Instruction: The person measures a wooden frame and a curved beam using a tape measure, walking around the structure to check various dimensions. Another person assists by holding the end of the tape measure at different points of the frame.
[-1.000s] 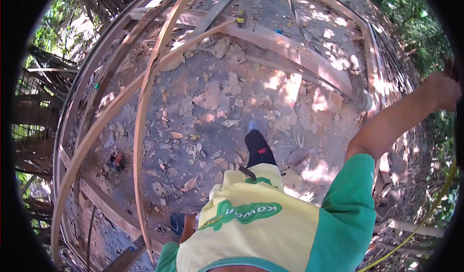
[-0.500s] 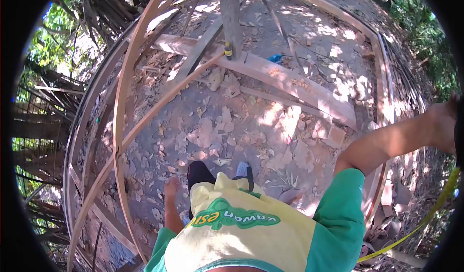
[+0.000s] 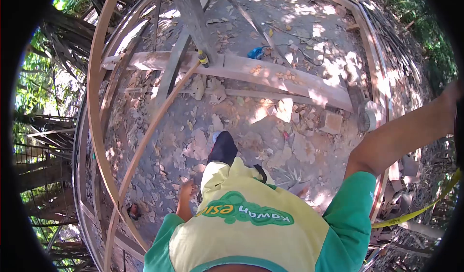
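Note:
My left hand [image 3: 187,191] hangs low beside my trousers, its fingers loosely apart and nothing seen in them. My right arm reaches out and up to the right, and my right hand [image 3: 453,95] is cut off by the dark edge of the view, so its fingers are hidden. Below that arm runs a yellow measuring tape [image 3: 420,211], curving from the right edge down behind my sleeve; whether the right hand holds it cannot be seen. A black-and-yellow object [image 3: 203,58] rests on the broad wooden beam [image 3: 290,82], against the upright post [image 3: 195,25].
Long curved wooden strips [image 3: 96,98] cross on my left. A straight wooden frame [image 3: 374,64] borders the right. A blue object [image 3: 255,53] lies beyond the beam, a pale block [image 3: 331,122] nearer. A dark red object [image 3: 134,210] lies among dry leaves at left.
My view has shifted and turned, so the beam and post appear farther left. One leg has stepped forward. My right arm stays raised to the right, and the tape still hangs beneath it.

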Available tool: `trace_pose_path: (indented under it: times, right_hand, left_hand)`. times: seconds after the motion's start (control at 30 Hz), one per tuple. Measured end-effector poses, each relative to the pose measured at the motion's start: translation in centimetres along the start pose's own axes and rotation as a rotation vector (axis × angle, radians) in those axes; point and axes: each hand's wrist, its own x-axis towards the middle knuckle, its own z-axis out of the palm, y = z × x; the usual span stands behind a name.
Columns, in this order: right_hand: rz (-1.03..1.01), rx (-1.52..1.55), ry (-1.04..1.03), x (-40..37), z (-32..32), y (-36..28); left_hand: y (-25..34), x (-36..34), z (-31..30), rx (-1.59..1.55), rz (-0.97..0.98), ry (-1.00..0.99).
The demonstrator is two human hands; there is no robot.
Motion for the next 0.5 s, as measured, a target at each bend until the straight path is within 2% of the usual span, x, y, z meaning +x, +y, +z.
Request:
trace_pose_path:
  times: [0.03,0.07,0.17,0.27,0.3,0.37,0.4,0.43,0.47,0.5]
  right_hand:
    - [0.006,0.017,0.014,-0.1,0.4,1.1]
    - [0.011,0.032,0.025,-0.3,0.8,2.4]
    - [-0.016,-0.183,0.062,-1.7,2.5,6.9]
    - [-0.093,-0.204,-0.317,-1.3,1.8,12.7]
    - [-0.108,-0.261,-0.291,-2.1,2.9,14.2]
    - [0.054,-0.147,-0.174,-2.3,3.2,17.9]
    - [0.114,-0.073,-0.141,-1.5,4.0,20.1]
    - [-0.016,-0.217,-0.101,-0.9,5.0,22.2]
    - [0.07,-0.128,-0.153,0.5,4.6,24.0]
    - [0.07,-0.183,-0.108,0.0,6.0,25.3]
  left_hand:
    - [1.4,2.5,0.2,-0.009,0.002,-0.086]
    - [3.5,2.8,1.1,0.026,0.022,-0.059]
    - [12.8,2.9,6.4,0.121,0.07,0.01]
    - [21.6,6.9,9.7,0.146,0.134,-0.031]
    - [24.6,9.2,10.6,0.056,0.108,-0.101]
    - [30.3,12.4,11.3,0.261,0.073,-0.021]
    - [33.7,14.3,14.1,0.34,0.072,-0.004]
    - [35.9,19.4,14.2,0.485,0.125,-0.133]
    - [38.4,21.8,16.0,0.717,0.33,-0.125]
    - [42.5,23.9,17.7,0.955,0.555,-0.106]
